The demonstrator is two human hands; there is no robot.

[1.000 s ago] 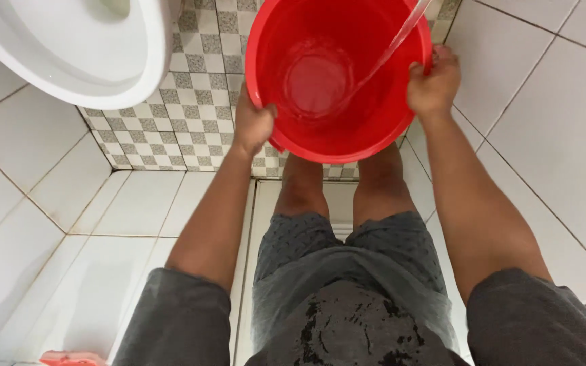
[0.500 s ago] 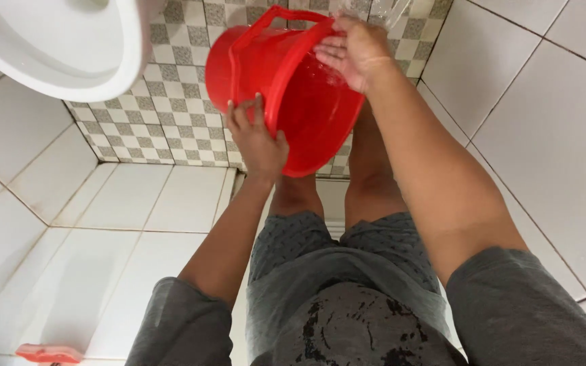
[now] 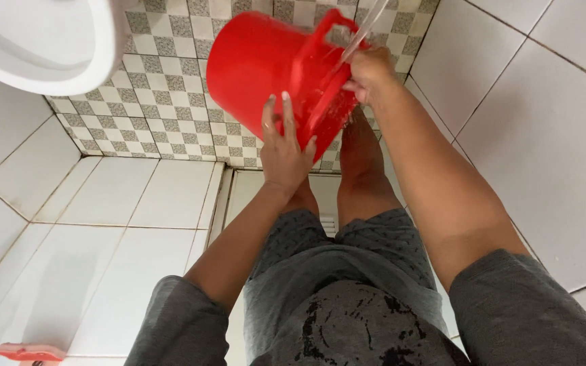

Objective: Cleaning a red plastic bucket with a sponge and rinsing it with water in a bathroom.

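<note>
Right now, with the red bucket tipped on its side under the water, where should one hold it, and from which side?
Hold the red bucket at its rim, from the near side. It lies tilted, its mouth turned right, so the wall is broad and smooth. The left hand presses the wall by the rim; the right hand holds the rim's upper edge.
</note>
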